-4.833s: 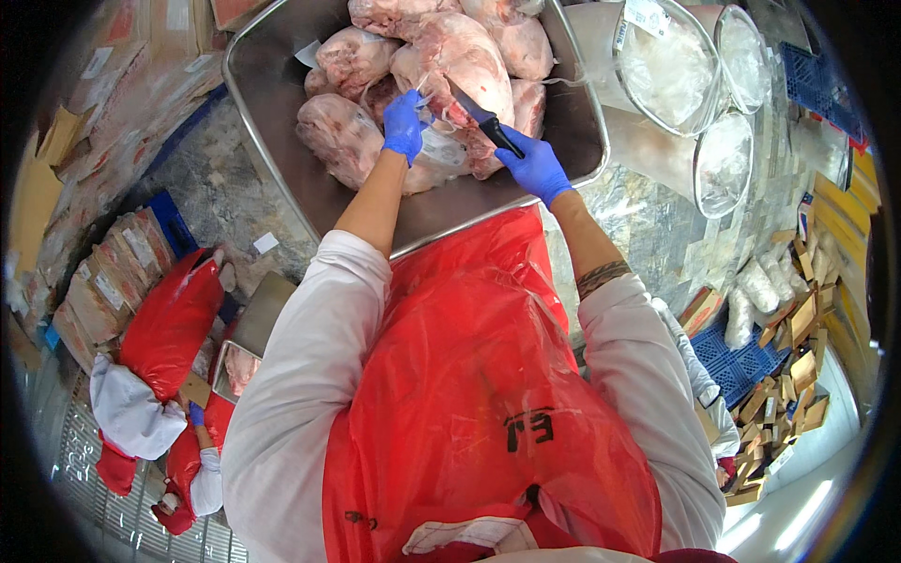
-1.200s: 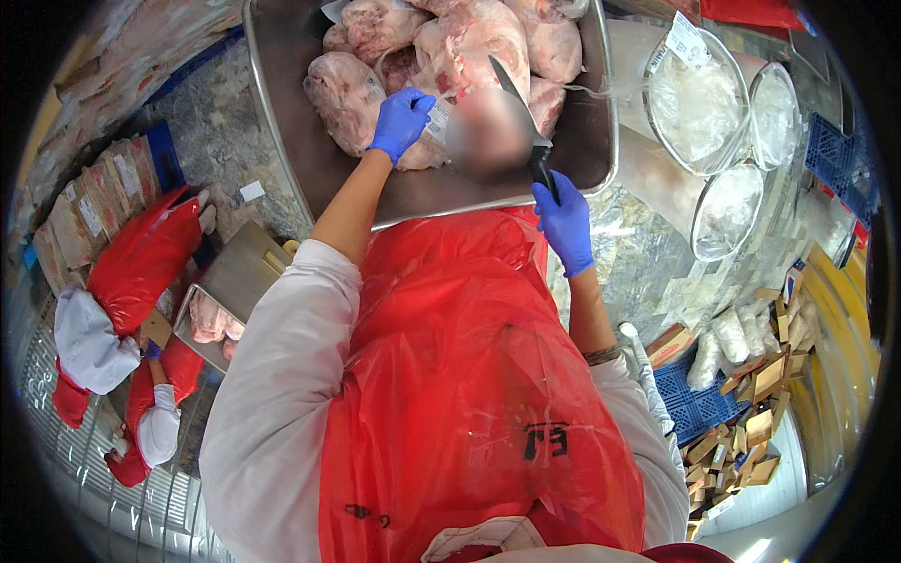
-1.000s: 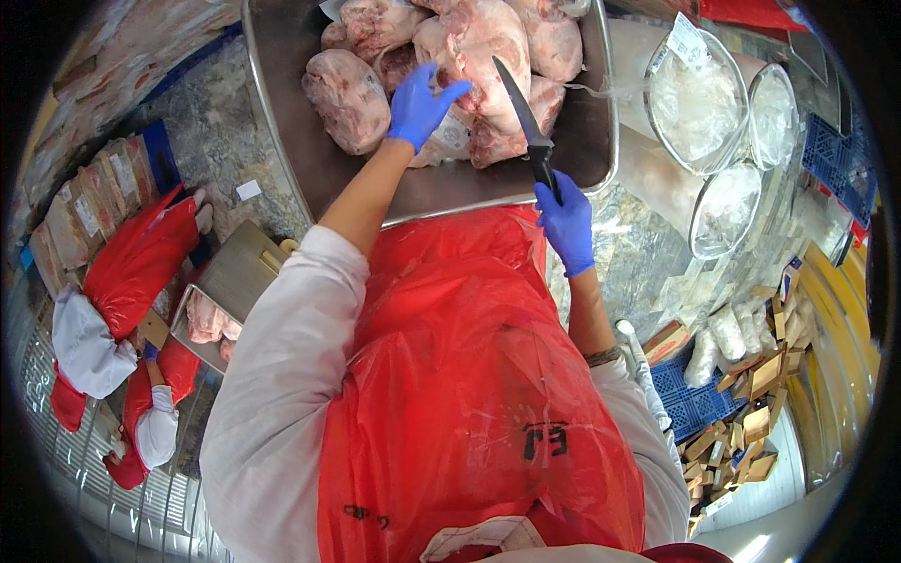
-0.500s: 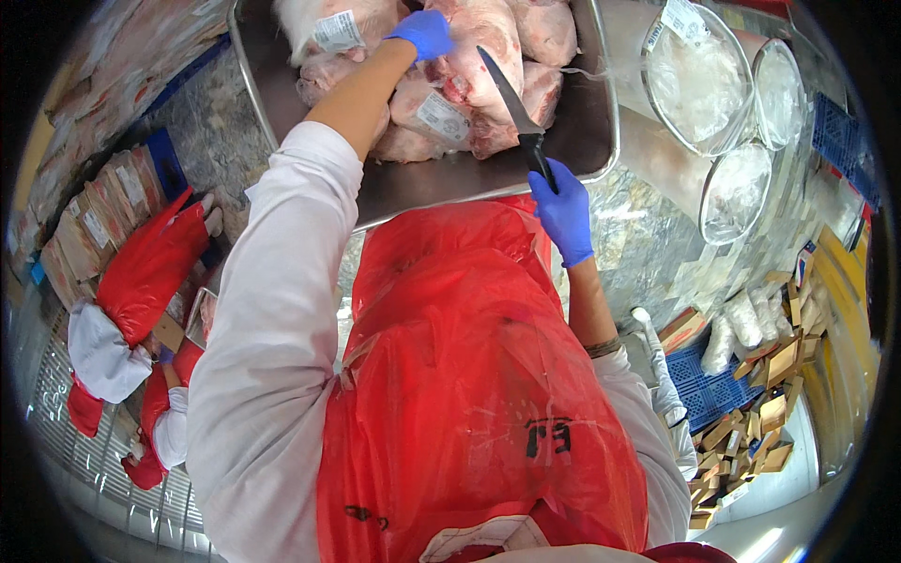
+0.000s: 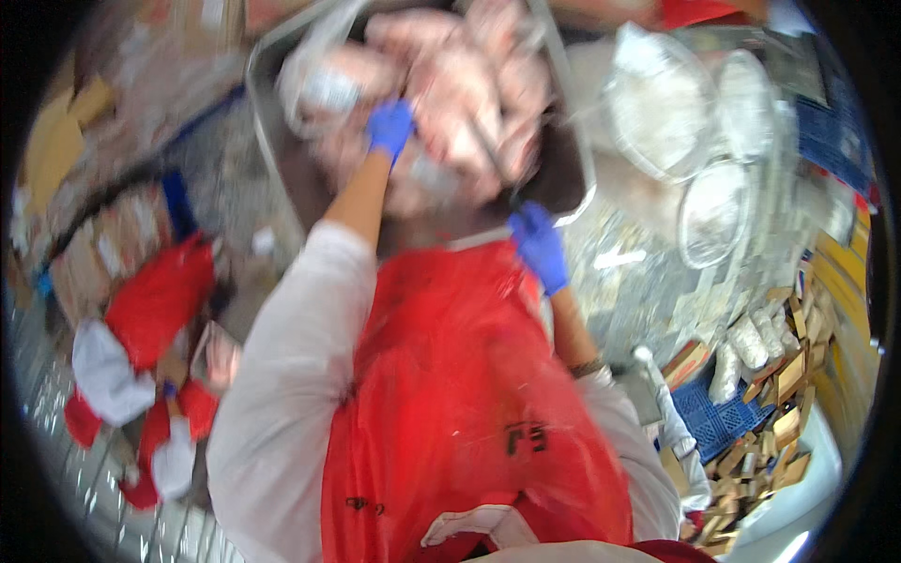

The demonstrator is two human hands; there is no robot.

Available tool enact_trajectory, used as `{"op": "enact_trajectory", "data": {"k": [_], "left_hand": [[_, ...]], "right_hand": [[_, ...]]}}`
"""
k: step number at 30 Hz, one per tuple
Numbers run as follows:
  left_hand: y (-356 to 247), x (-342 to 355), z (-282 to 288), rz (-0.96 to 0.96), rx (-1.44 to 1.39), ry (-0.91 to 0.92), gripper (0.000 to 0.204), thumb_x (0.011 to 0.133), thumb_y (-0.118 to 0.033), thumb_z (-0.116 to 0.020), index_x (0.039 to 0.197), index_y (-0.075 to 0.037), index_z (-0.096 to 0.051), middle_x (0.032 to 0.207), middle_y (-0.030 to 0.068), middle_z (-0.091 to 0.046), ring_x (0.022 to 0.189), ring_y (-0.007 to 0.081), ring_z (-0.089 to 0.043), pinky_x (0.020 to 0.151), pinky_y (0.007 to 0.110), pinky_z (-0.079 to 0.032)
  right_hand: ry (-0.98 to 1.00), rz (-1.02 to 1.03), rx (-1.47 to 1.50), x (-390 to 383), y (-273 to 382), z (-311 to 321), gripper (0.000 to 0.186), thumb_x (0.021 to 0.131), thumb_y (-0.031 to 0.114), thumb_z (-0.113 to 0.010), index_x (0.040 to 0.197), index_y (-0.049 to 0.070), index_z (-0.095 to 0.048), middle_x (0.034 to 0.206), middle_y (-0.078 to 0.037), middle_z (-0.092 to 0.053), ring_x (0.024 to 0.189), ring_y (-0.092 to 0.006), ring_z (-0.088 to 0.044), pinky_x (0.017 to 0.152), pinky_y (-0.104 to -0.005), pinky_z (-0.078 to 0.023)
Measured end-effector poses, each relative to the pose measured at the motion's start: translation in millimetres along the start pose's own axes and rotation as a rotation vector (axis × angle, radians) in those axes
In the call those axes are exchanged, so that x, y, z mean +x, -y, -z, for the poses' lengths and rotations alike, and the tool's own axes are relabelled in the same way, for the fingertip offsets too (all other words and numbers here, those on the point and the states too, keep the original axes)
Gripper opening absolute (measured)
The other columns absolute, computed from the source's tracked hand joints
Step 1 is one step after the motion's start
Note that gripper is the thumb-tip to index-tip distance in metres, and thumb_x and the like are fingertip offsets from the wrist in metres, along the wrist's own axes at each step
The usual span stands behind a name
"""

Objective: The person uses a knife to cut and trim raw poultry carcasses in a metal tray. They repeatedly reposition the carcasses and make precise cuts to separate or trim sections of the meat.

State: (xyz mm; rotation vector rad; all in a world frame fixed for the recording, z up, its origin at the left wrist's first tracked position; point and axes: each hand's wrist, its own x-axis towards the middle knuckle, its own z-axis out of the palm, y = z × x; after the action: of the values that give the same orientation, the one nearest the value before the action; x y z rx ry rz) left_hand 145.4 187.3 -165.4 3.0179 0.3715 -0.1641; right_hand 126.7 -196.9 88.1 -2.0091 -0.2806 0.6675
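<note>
Metal tub (image 5: pixel 561 174) heaped with raw meat (image 5: pixel 455 98)

The tub is the biggest thing within reach: a deep, smooth, round-cornered basin of grey metal with a pale, shiny rim. To its right stand three round-mouthed bins (image 5: pixel 660 103), lined with crinkled, glossy clear plastic.

All the large pieces of meat in sight lie in the tub. Judging by how they lie, things look only partly done: the big middle piece seems bare, while the upper-left one appears loosely covered in whitish film (image 5: pixel 324 42) — how many others are wrapped, the blur does not tell. No piece shows as clearly cut apart. They are rounded, bulky lumps, pink and pale with a moist look.

The left hand (image 5: pixel 390 129), in a blue glove, is at the pieces left of the middle one; its fingers are smeared, so I cannot tell whether it pinches anything. The right hand (image 5: pixel 540 251), gloved alike, is closed around the dark handle of a knife (image 5: pixel 490 145). The slim blade points up across the middle piece — touching or above it, I cannot tell. Smallest is a pale label (image 5: pixel 333 89) on the film-covered piece.
</note>
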Motion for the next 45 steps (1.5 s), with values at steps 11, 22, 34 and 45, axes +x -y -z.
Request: {"op": "enact_trajectory", "data": {"k": [11, 22, 34, 45], "left_hand": [[-45, -44, 35, 0.017, -0.023, 0.144, 0.024, 0.072, -0.034, -0.078, 0.086, -0.015, -0.076, 0.085, 0.0102, -0.073, 0.081, 0.0287, -0.07, 0.07, 0.044, -0.055], [-39, -120, 51, 0.468, -1.524, -0.017, 0.026, 0.093, -0.02, -0.057, 0.076, -0.001, -0.06, 0.07, 0.0106, -0.058, 0.062, 0.0236, -0.054, 0.057, 0.039, -0.044], [0, -290, 44, 0.155, -0.833, 0.372, 0.046, 0.094, -0.043, -0.052, 0.091, -0.001, -0.071, 0.1, 0.025, -0.068, 0.093, 0.0432, -0.064, 0.083, 0.051, -0.049], [30, -283, 25, -0.109, -0.772, 0.152, 0.04, 0.098, -0.034, -0.051, 0.084, -0.001, -0.067, 0.09, 0.0263, -0.068, 0.08, 0.0424, -0.064, 0.074, 0.054, -0.048]], "right_hand": [[-0.029, -0.041, -0.264, -23, -2, -3, 0.03, 0.091, 0.032, -0.064, 0.102, 0.004, -0.068, 0.088, -0.022, -0.068, 0.082, -0.0407, -0.066, 0.074, -0.0466, -0.051], [0.074, 0.036, -0.619, -16, -17, -21, 0.044, 0.091, 0.029, -0.064, 0.127, 0.004, -0.063, 0.114, -0.024, -0.067, 0.105, -0.0414, -0.063, 0.096, -0.049, -0.048], [0.076, -0.145, -0.461, -14, 96, -84, 0.028, 0.085, 0.019, -0.06, 0.101, -0.002, -0.067, 0.092, -0.027, -0.067, 0.09, -0.0454, -0.065, 0.079, -0.0486, -0.051], [-0.147, 0.097, -1.023, 48, 14, -158, 0.034, 0.09, 0.021, -0.048, 0.096, -0.004, -0.07, 0.102, -0.029, -0.069, 0.094, -0.0421, -0.068, 0.09, -0.0523, -0.051]]}}
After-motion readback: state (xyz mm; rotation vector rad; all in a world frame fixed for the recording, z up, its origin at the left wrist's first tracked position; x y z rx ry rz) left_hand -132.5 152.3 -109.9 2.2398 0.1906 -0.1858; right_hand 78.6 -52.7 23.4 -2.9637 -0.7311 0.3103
